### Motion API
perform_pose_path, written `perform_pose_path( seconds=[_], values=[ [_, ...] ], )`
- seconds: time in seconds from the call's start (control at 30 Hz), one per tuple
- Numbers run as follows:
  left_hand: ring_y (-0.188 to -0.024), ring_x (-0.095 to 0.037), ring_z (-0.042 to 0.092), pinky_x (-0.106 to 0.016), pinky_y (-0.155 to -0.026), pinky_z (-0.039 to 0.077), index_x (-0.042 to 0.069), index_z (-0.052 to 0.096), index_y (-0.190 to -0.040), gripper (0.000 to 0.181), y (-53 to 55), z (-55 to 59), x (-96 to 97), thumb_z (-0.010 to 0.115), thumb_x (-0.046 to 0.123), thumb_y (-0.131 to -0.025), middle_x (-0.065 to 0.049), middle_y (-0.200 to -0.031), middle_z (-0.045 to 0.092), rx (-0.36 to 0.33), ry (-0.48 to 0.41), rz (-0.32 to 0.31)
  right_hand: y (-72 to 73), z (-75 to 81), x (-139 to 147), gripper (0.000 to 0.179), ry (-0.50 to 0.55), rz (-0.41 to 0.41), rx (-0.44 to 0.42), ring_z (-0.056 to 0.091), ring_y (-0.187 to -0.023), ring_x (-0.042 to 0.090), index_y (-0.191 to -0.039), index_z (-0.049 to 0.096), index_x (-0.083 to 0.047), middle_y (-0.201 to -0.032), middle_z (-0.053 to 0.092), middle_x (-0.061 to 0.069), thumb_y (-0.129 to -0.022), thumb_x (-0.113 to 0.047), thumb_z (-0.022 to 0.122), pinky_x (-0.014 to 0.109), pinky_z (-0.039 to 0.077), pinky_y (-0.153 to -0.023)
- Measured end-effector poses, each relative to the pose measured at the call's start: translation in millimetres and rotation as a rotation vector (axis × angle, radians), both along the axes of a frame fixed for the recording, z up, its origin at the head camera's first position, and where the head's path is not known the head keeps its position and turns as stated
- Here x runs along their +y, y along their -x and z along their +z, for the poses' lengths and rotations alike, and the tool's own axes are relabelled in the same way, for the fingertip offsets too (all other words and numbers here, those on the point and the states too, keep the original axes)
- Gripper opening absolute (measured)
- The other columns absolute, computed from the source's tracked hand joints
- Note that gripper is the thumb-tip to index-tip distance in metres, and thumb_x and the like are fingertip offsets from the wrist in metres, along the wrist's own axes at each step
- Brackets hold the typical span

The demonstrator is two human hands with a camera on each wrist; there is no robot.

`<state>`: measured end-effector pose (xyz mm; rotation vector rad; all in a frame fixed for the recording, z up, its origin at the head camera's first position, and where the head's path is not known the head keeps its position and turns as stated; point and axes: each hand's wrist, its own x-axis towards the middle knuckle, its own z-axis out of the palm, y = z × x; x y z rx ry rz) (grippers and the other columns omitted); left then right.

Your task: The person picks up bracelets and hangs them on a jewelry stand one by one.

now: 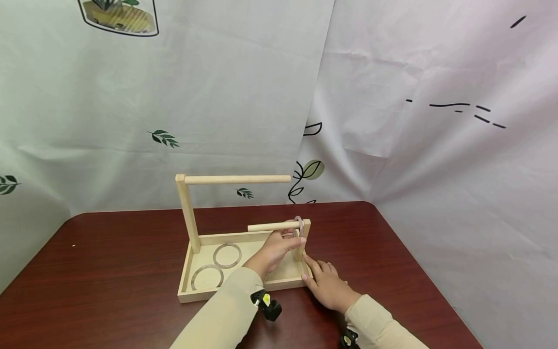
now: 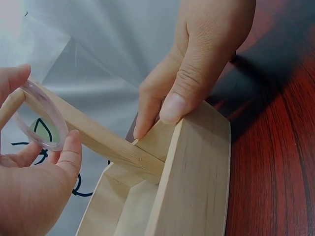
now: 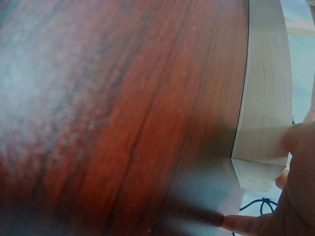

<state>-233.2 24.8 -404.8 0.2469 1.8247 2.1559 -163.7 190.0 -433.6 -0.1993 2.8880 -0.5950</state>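
Note:
A pale wooden bangle stand has a shallow tray (image 1: 196, 296) as its base. Its short lower bar (image 1: 266, 227) runs leftward from the right post. Around this bar, near the post, my left hand (image 1: 273, 252) holds a translucent pinkish bangle (image 2: 53, 114) between thumb and fingers. At the tray's right front corner, my right hand (image 1: 329, 289) grips the wood, thumb on the front edge and fingers at the end wall. Two more bangles lie flat in the tray's left part, one farther back (image 1: 214, 257) and one nearer the front (image 1: 193, 278).
A tall left post (image 1: 187, 213) carries a longer upper bar (image 1: 237, 180) that reaches right, above the lower one. The stand rests on a dark red wooden table (image 1: 109, 271). White printed cloth (image 1: 226, 97) hangs behind and to the right.

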Motion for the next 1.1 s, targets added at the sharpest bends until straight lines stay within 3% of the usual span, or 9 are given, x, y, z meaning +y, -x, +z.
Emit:
perform_pose_path(
  seconds=[0.33, 1.1],
  values=[
    [-0.128, -0.037, 0.044, -0.046, -0.106, 0.036, 0.004, 0.036, -0.148, 0.072, 0.2, 0.0, -0.1, 0.068, 0.01, -0.084, -0.025, -0.142, 0.038, 0.018, 0.009, -0.011, -0.2, 0.6, -0.2, 0.057, 0.008, 0.002, -0.001, 0.032, -0.134, 0.043, -0.152, 0.032, -0.023, -0.143, 0.04, 0.02, -0.101, -0.048, 0.041, 0.082, 0.028, -0.081],
    [-0.132, -0.037, 0.04, -0.044, -0.106, 0.037, -0.003, 0.035, -0.145, 0.07, 1.9, -0.5, 0.6, 0.067, 0.008, -0.084, -0.028, -0.141, 0.037, -0.003, -0.022, -0.034, 0.9, 0.3, -0.4, 0.057, 0.006, 0.012, 0.006, 0.033, -0.134, 0.042, -0.152, 0.031, -0.023, -0.143, 0.04, 0.02, -0.101, -0.047, 0.041, 0.08, 0.03, -0.081]
  ],
)
